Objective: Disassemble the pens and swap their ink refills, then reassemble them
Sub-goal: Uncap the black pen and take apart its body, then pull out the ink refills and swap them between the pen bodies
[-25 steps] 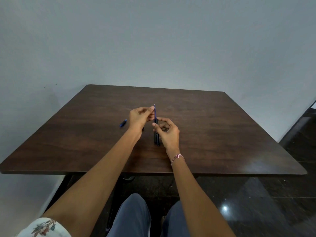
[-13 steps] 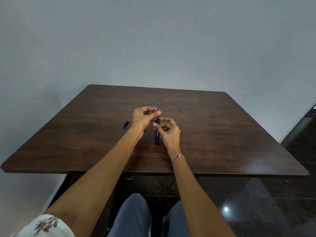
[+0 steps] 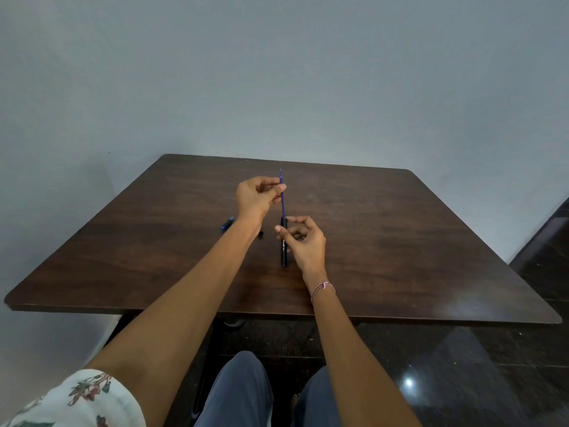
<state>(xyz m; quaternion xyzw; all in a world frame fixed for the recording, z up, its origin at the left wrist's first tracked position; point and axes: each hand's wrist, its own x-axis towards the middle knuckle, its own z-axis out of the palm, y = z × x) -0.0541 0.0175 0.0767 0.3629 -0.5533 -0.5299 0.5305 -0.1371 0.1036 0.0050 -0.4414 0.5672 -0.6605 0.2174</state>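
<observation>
Over the middle of the brown table (image 3: 400,241), my right hand (image 3: 303,241) grips a black pen barrel (image 3: 283,255) that stands nearly upright. A thin blue ink refill (image 3: 282,201) sticks up out of the barrel's top end. My left hand (image 3: 257,197) pinches the refill near its upper tip, above and to the left of the right hand. On the table, left of my left wrist, lies a small blue pen piece (image 3: 227,224). A small black piece (image 3: 261,233) lies just under that wrist, partly hidden.
The table stands against a plain grey wall (image 3: 277,72). My knees (image 3: 246,392) are below the table's near edge, over a dark glossy floor (image 3: 462,365).
My left hand has moved up and away from the barrel with the refill, so much more of the blue refill shows above the barrel. The right hand holds the barrel in place.
</observation>
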